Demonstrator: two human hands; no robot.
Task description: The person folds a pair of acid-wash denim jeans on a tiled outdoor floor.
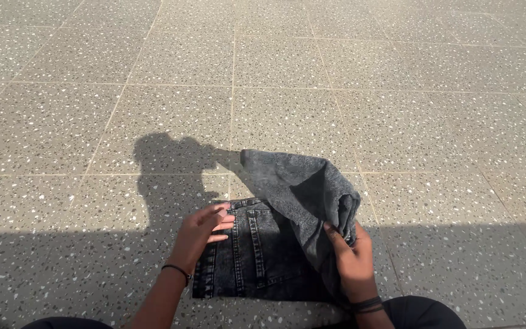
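While the left hand (201, 230) lay flat on the jeans (257, 250) at lower centre of the floor (397, 109), the right hand (351, 256) gripped their raised half; folding looked half done.

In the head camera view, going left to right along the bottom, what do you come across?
Left hand flat on the folded part of the dark grey jeans → lifted jeans leg → right hand gripping that fabric, all on the speckled floor.

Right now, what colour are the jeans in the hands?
Washed dark grey jeans, almost black, seen in the head view.
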